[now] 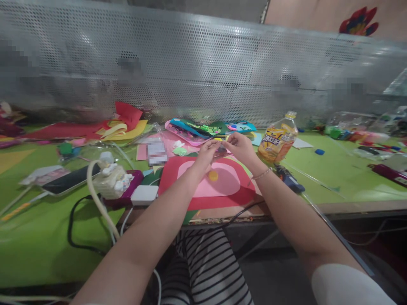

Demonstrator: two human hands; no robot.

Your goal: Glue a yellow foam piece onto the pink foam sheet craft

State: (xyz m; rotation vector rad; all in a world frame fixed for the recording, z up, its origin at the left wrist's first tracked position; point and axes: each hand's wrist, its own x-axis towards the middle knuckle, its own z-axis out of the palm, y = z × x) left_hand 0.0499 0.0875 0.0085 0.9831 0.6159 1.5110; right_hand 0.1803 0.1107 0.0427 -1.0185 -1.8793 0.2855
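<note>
Both my hands meet above a red foam sheet (244, 192) that carries a pink oval (225, 180) and a small yellow dot (213, 175). My left hand (208, 152) and my right hand (240, 146) have their fingers pinched together on a small dark piece (221, 149) held between them; what it is I cannot make out. A thin bracelet sits on my right wrist. Just beyond the hands lie pink, blue and green foam cut-outs (203, 129).
A plastic bottle with an orange label (278, 140) stands right of my hands, a blue glue gun (289, 178) below it. Left are a phone (68, 180), a white charger (144, 195), cables and red and yellow sheets (124, 120). A perforated metal screen (203, 72) closes the back of the green table (47, 237).
</note>
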